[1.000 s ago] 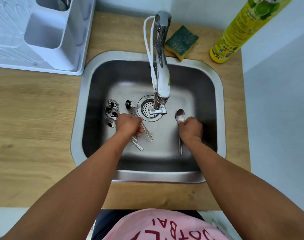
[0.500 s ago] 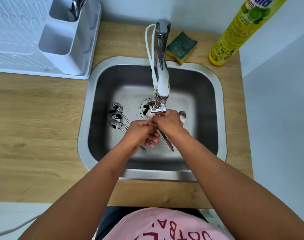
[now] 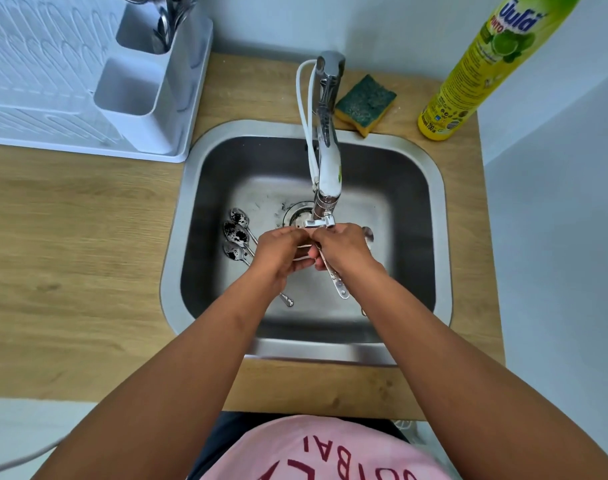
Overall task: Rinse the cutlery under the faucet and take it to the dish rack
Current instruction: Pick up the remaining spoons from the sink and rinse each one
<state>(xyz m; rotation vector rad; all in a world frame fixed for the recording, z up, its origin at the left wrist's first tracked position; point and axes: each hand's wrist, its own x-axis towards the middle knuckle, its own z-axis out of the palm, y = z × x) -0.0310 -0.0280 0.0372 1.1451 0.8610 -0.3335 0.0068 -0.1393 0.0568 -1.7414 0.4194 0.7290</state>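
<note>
Cutlery being rinsed: a utensil handle (image 3: 338,284) is sticking out below the right hand (image 3: 344,249), which is grasping it directly under the faucet (image 3: 327,168) spout. The left hand (image 3: 282,252) is meeting the right, its fingers curling against the same piece; its exact grip cannot be told. Three soiled spoons (image 3: 236,233) are lying on the sink (image 3: 437,202) floor, just left of the hands, near the drain. A white dish rack (image 3: 53,98) is sitting on the wooden counter (image 3: 70,254) at upper left, cutlery standing in its holder. A sponge (image 3: 365,102) and a yellow bottle (image 3: 469,81) are resting behind the sink.
</note>
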